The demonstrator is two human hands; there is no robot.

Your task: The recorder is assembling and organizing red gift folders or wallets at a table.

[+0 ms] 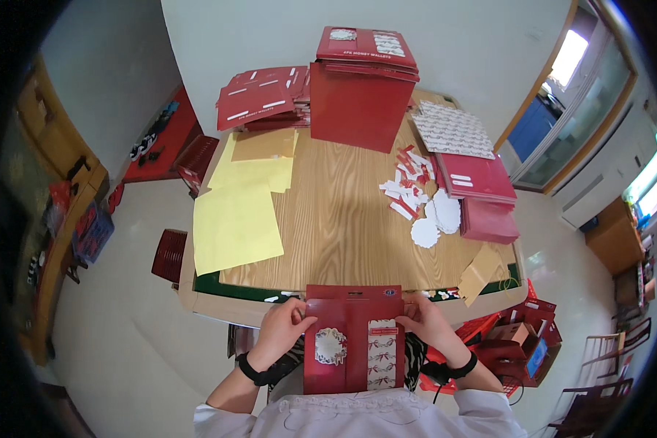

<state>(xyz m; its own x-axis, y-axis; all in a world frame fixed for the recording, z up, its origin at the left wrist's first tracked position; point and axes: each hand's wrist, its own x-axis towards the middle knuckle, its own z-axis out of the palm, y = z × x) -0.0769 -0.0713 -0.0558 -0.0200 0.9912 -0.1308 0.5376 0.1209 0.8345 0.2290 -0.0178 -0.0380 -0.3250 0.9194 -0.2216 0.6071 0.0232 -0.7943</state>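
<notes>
A flat red display card (355, 343) is held up in front of my body at the near table edge. At its top is a hang slot. It carries a white scalloped paper tag (331, 346) on the left and a white patterned paper strip (382, 361) on the right. My left hand (281, 330) pinches the card's left edge between thumb and curled fingers. On the opposite edge, my right hand (429, 328) grips the card near the top of the patterned strip. The lower end of the card meets my white shirt.
Yellow sheets (239, 230) cover the table's left side. At the back stand a tall red stack (359, 106) and flat red cards (255, 97). On the right lie small paper strips (409, 186), white scalloped discs (425, 233), patterned sheets (454, 130) and dark red packs (489, 219).
</notes>
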